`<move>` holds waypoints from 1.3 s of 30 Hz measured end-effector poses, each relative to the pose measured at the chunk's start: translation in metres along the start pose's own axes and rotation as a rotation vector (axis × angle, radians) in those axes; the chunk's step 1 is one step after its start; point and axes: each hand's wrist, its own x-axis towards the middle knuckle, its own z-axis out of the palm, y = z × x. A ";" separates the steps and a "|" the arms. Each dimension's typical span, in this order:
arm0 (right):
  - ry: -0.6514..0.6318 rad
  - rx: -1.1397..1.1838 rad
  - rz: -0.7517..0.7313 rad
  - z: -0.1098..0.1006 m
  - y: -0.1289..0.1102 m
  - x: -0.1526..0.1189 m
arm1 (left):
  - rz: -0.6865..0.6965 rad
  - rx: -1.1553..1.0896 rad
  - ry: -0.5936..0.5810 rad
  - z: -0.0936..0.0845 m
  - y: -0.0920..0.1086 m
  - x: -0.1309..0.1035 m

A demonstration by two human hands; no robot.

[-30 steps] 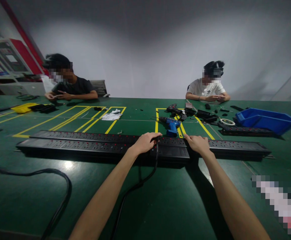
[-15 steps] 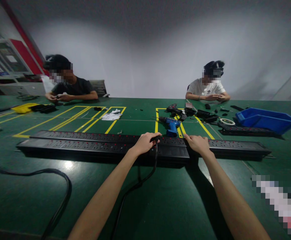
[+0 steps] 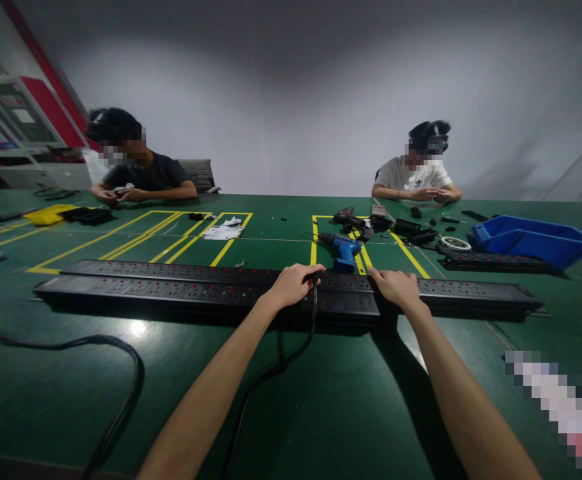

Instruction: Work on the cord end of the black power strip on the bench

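Two long black power strips lie side by side across the table: a front power strip (image 3: 145, 293) and a rear power strip (image 3: 451, 288) that reaches farther right. Closed around a black plug (image 3: 315, 273), my left hand (image 3: 291, 285) is over the strips near their middle. From the plug a black cable (image 3: 313, 320) hangs down over the front strip and runs toward me. Whether the plug sits in a socket is hidden by my fingers. My right hand (image 3: 397, 288) grips the rear strip just past the front strip's right end, thumb at the far edge.
Behind the strips lie a blue cordless drill (image 3: 343, 250), a second drill (image 3: 348, 218) and black parts. A blue bin (image 3: 535, 240) stands at right, with a white tape roll (image 3: 455, 243) nearby. Another cable (image 3: 95, 341) curves at left. Two people sit across the green table (image 3: 341, 400).
Almost nothing differs. The view has shifted very slightly, and both hands keep their places on the plug and the rear strip.
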 end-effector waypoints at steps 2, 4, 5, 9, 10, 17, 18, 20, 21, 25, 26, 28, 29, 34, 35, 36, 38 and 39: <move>-0.009 -0.009 -0.008 -0.001 -0.001 -0.001 | -0.005 -0.009 -0.013 -0.001 0.001 0.000; -0.024 -0.011 -0.001 -0.003 -0.001 -0.002 | -0.021 -0.021 -0.025 -0.002 0.001 0.001; -0.032 -0.010 0.007 -0.003 -0.002 -0.002 | -0.030 -0.027 -0.029 -0.002 0.002 0.001; -0.032 0.008 0.032 -0.003 -0.002 -0.001 | -0.033 -0.031 -0.030 -0.002 0.002 0.001; -0.027 0.010 0.030 -0.003 -0.002 -0.001 | -0.027 -0.028 -0.029 -0.002 0.002 0.001; -0.025 0.004 0.014 -0.003 -0.001 -0.002 | -0.006 0.020 -0.025 0.001 0.010 0.000; -0.028 0.001 0.014 -0.003 -0.001 -0.002 | -0.001 0.034 -0.028 0.001 0.012 0.000; -0.033 -0.002 0.016 -0.003 -0.002 -0.002 | -0.002 0.057 -0.024 0.001 0.014 0.000; -0.032 -0.002 0.018 -0.003 -0.002 -0.002 | -0.005 0.062 -0.018 0.001 0.014 0.000; -0.013 0.007 0.020 -0.002 -0.002 -0.001 | -0.018 0.048 0.015 0.001 0.008 0.000; -0.007 0.010 0.019 -0.001 -0.002 -0.001 | -0.024 0.038 0.021 0.001 0.006 0.000; 0.001 0.008 0.017 -0.001 -0.001 -0.001 | -0.038 0.012 0.029 0.001 0.002 0.000; 0.002 0.005 0.018 0.000 0.000 -0.001 | -0.042 -0.004 0.030 0.002 0.001 0.000; -0.002 -0.008 -0.012 -0.002 -0.001 -0.002 | -0.073 -0.061 0.051 0.005 -0.006 0.000; -0.007 -0.009 -0.012 -0.003 -0.002 -0.002 | -0.078 -0.068 0.056 0.006 -0.007 0.000; -0.015 -0.011 -0.003 -0.003 -0.002 -0.002 | -0.081 -0.073 0.062 0.007 -0.008 0.000; -0.032 -0.007 0.016 -0.003 -0.002 -0.001 | -0.083 -0.080 0.073 0.009 -0.010 -0.001; -0.035 0.000 0.024 -0.002 -0.001 0.000 | -0.085 -0.083 0.077 0.009 -0.010 -0.001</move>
